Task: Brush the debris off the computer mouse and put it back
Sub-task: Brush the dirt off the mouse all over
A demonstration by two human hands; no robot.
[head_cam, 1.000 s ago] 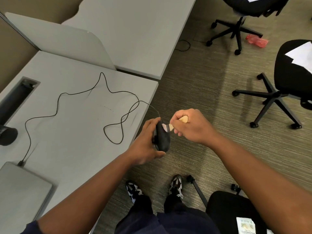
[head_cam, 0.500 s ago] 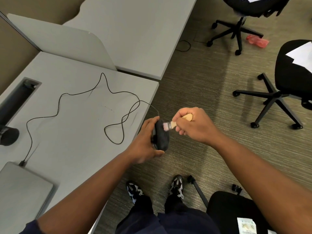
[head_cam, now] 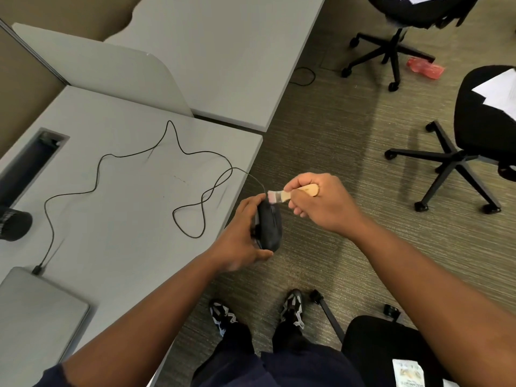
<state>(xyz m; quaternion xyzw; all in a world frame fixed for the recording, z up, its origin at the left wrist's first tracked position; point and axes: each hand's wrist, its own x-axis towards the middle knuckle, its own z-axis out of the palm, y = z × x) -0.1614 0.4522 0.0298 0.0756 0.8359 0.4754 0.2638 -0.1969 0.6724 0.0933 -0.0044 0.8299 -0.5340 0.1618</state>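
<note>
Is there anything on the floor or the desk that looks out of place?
Yes. A crumpled red plastic wrapper lies on the carpet beside an office chair's base, like dropped litter. On the desk, the mouse cable sprawls in loose loops.

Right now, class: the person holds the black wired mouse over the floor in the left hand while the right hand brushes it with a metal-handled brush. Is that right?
Not quite. The brush has a wooden handle, not metal, as the head view shows. The rest holds: the left hand grips the black wired mouse over the floor while the right hand brushes it.
</note>
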